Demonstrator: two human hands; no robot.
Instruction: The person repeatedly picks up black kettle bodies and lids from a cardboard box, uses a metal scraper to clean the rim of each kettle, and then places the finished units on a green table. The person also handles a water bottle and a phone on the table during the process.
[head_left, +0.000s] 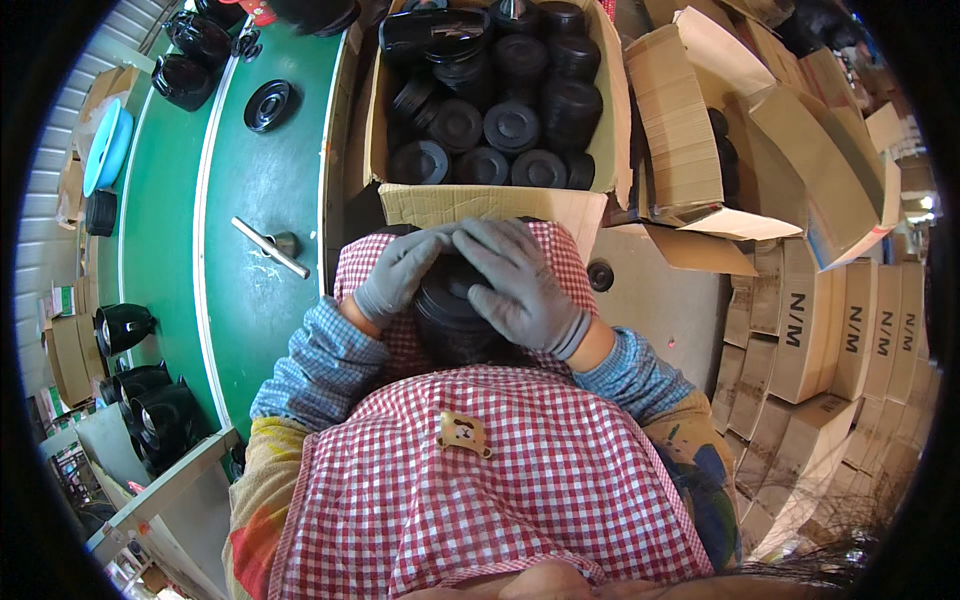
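Grey work gloves cover both of my hands. In my lap, over a red checked apron (490,450), sits a stack of black round lids (450,325). My left hand (405,275) cups the left and far side of the top one. From the right, my right hand (520,285) reaches over it, fingers curving to the far edge and thumb on the near face. My fingertips nearly meet at the far side. What lies under my palms is hidden.
Ahead stands an open carton (500,200) filled with black round parts. On the green table (260,180) at left are a T-shaped metal tool (270,247), a black disc (268,105) and several glossy black housings (125,328). Open cartons (690,130) and stacked boxes (790,320) occupy the right.
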